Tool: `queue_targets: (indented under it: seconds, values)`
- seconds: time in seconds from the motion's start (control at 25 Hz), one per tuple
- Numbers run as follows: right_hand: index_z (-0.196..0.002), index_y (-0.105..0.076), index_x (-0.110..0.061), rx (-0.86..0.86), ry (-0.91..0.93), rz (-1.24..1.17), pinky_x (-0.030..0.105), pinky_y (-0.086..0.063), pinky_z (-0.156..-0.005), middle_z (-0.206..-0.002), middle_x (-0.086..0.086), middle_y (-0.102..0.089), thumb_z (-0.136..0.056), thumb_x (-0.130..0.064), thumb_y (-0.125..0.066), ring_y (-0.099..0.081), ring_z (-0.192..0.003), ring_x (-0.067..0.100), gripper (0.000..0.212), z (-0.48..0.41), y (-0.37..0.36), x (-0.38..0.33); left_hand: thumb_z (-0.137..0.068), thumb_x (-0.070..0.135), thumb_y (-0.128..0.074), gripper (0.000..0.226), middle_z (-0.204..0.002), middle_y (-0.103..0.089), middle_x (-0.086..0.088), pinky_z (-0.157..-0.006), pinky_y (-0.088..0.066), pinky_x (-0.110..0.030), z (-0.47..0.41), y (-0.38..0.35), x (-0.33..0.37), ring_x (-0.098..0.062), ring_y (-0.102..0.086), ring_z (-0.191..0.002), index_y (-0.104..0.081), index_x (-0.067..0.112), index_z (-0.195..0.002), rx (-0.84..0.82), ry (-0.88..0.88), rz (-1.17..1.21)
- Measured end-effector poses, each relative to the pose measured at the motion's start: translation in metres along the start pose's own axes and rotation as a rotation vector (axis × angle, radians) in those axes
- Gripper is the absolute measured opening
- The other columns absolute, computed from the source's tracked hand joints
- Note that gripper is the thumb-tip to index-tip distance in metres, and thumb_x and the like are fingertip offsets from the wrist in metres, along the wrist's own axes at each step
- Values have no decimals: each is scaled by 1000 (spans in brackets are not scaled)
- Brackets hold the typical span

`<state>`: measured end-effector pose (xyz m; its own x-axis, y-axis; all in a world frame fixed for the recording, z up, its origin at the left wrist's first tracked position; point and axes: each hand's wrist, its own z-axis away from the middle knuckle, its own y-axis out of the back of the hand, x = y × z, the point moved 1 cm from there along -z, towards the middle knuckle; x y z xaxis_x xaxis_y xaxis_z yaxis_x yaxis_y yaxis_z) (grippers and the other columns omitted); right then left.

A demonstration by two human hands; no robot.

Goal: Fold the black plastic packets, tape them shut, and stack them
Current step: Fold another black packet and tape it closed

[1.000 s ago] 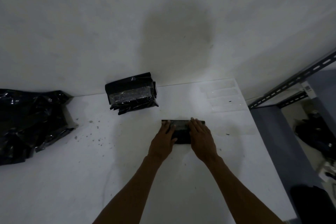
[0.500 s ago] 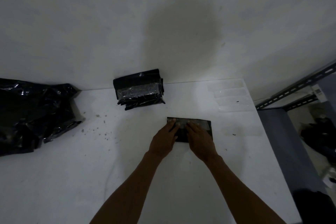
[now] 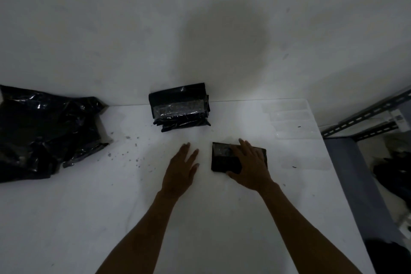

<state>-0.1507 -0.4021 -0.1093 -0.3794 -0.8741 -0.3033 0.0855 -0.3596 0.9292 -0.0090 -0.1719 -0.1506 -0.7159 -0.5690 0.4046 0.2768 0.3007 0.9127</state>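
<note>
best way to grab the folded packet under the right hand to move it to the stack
Pinch its bare left edge, coming from the left: the folded packet lies flat on the table, the right hand covers its right part, and the open left hand is just beside that exposed edge. Probably slide the thumb underneath.

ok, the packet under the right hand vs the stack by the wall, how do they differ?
The packet is one flat piece; the stack is several piled up. The packet lies nearer the person, under the right hand; the stack sits against the wall, untouched. Both are folded black plastic with a shiny tape strip.
</note>
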Motion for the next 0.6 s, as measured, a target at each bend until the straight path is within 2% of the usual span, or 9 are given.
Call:
queue_targets:
  seconds: [0.12, 0.2, 0.28, 0.4, 0.6]
  values:
    - [-155, -20, -26, -112, -22, 71, 52, -13, -119, -161, 12, -19, -73, -60, -69, -17, -148, 33, 101, -7, -4, -1, -102, 45, -27, 58, -163, -15, -12, -118, -19, -42, 8, 10, -23, -25, -8, -151, -27, 20, -154, -18, 169, -81]
    - [-153, -23, -27, -96, -25, 72, 52, -19, -118, -155, 11, -31, -70, -60, -69, -26, -143, 33, 101, -9, -3, -2, -103, 46, -24, 59, -163, -13, -14, -120, -20, -45, 10, 13, -31, -27, -6, -151, -24, 20, -155, -33, 233, -125]
    - [-150, -31, -26, -44, -4, 76, 50, -31, -111, -139, 8, -47, -65, -61, -69, -41, -129, 30, 100, -11, 1, -5, -103, 48, -24, 60, -163, -12, -15, -120, -21, -47, 11, 14, -36, -28, -6, -151, -23, 20, -156, -49, 271, -148]
    - [-145, -39, -25, 17, 4, 96, 46, -38, -101, -125, 6, -52, -61, -61, -71, -49, -115, 29, 97, -15, 5, -12, -103, 52, -23, 60, -164, -5, -12, -122, -13, -49, 14, 13, -42, -26, 1, -152, -16, 27, -157, -55, 306, -166]
    - [-144, -39, -20, 134, 8, 97, 51, -34, -107, -131, 10, -52, -64, -52, -75, -46, -123, 32, 93, -32, 6, -16, -102, 56, -24, 61, -165, 0, -8, -122, -9, -48, 16, 15, -44, -23, 5, -152, -10, 32, -157, -47, 308, -173]
